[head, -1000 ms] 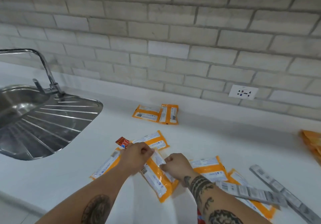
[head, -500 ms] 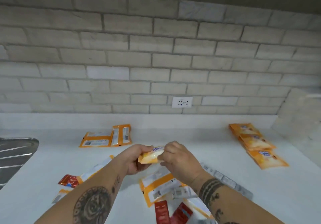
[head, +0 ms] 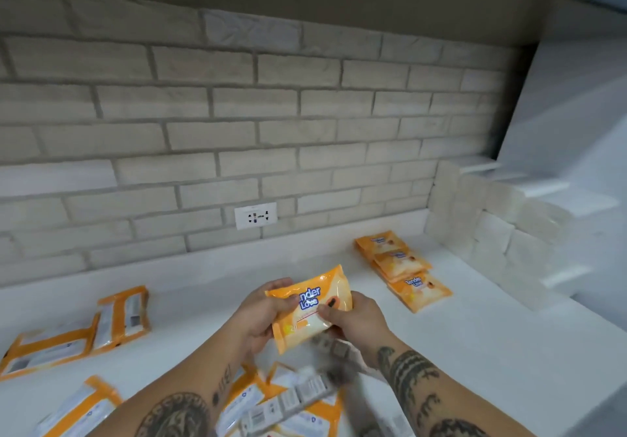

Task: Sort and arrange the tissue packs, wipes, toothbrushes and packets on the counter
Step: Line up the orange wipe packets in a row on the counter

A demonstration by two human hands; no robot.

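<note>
- Both hands are up off the counter [head: 475, 351], sharing one orange wipes pack [head: 322, 287], printed face towards the camera, tilted with its top corner leaning away and to the right.
- Left hand [head: 259, 314]: fingers curled round the pack's left edge, thumb pressed on the front.
- Right hand [head: 359, 319]: pinching the pack's lower right edge, thumb on the front, fingers tucked behind.
- Ahead and to the right of the right hand, a row of three matching packs [head: 405, 268] lies face up, overlapping like tiles.
- Off to the left of the left hand, two face-down orange packs [head: 124, 312] sit side by side, with another flat pack [head: 44, 355] just beside them, nearer the counter's edge.
- Under the forearms there's a loose heap of face-down packs [head: 244, 399], with a grey barcoded strip [head: 288, 401] lying across it; it's blurred, so I cannot tell what it holds.
- Beyond the hands, a white wall socket [head: 255, 216] is set low in the pale brick wall [head: 237, 131].
</note>
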